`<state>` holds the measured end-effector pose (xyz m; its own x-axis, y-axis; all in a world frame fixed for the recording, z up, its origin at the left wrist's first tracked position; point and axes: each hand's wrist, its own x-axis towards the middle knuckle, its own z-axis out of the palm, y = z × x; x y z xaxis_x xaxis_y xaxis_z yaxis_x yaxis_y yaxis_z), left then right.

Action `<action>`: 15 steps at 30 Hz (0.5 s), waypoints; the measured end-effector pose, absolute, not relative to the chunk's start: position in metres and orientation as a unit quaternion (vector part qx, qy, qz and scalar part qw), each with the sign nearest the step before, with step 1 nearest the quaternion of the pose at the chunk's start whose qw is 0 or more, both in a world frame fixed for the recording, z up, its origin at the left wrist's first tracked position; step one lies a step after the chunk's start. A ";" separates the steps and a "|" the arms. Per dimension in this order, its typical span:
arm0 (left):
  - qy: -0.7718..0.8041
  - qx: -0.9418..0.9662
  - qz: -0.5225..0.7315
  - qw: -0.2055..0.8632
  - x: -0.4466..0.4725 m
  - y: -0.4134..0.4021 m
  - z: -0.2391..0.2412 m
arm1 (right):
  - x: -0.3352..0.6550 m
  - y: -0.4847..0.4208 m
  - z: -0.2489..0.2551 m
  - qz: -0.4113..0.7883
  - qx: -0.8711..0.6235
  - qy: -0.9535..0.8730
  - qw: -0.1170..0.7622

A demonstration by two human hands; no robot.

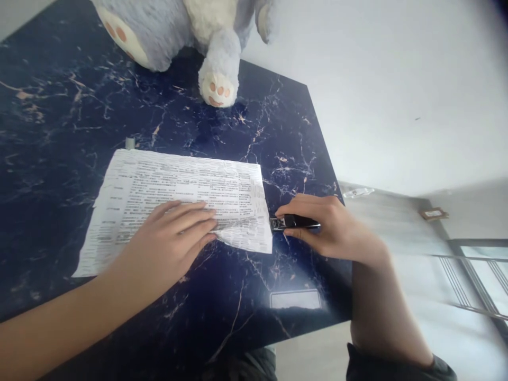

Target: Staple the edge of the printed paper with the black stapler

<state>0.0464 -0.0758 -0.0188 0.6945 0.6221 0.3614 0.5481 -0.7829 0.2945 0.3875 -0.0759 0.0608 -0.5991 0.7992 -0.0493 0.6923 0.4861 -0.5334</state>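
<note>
The left hand (170,238) lies flat, fingers together, on a sheaf of printed papers (178,203) spread on the dark marbled worktop (59,121), pressing near the sheaf's lower right part. The right hand (327,227) has its grip clamped on a small black stapler (293,222), whose metal mouth sits at the papers' right edge, just right of the left fingertips. To staple well, it seems best to keep the sheets squared and pinned flat, slide the mouth fully over the edge, and press straight down. The edge there looks slightly lifted and creased, so it could slip. A plush toy (190,32) sits well beyond the papers' far side, and a small grey object (130,142) lies just beyond their far left corner.
</note>
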 end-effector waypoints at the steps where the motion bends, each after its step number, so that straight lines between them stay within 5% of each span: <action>1: 0.321 0.915 0.230 0.084 0.046 -0.075 -0.018 | 0.387 -0.076 0.061 0.262 -0.433 -0.856 0.105; 15: 0.331 0.909 0.231 0.106 0.046 -0.079 -0.019 | 0.373 -0.085 0.060 0.306 -0.471 -0.819 0.114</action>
<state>0.0457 -0.0787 -0.0188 0.6748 0.6499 0.3497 0.5518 -0.7590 0.3456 0.3733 -0.0848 0.0601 -0.5299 0.8420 -0.1010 0.7026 0.3692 -0.6083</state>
